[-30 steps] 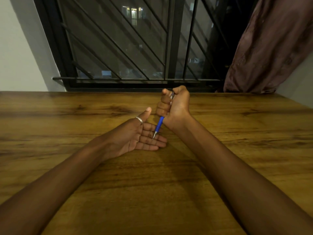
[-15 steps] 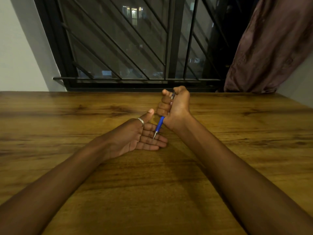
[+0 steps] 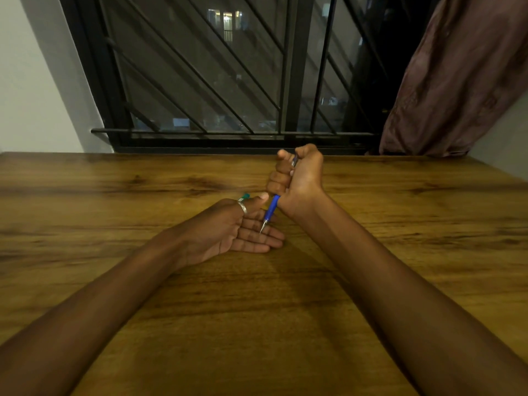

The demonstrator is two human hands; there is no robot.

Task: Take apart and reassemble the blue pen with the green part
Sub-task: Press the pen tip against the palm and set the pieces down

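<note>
My right hand point(image 3: 297, 178) is closed in a fist around the blue pen point(image 3: 271, 208), which points down and left with its metal tip just over the fingers of my left hand. My left hand point(image 3: 228, 230) lies palm up on the wooden table point(image 3: 257, 310), fingers stretched out flat, a silver ring on the thumb. A small green part point(image 3: 244, 196) shows just behind the thumb; whether it rests on the table or touches the hand is unclear. The pen's upper end pokes out of the top of the fist.
A barred window point(image 3: 228, 81) runs along the table's far edge. A brown curtain point(image 3: 457, 75) hangs at the back right. A white wall point(image 3: 34, 81) is at the back left.
My left thumb has folded in toward the pen, and the green part now shows behind it. The right fist and pen have barely moved.
</note>
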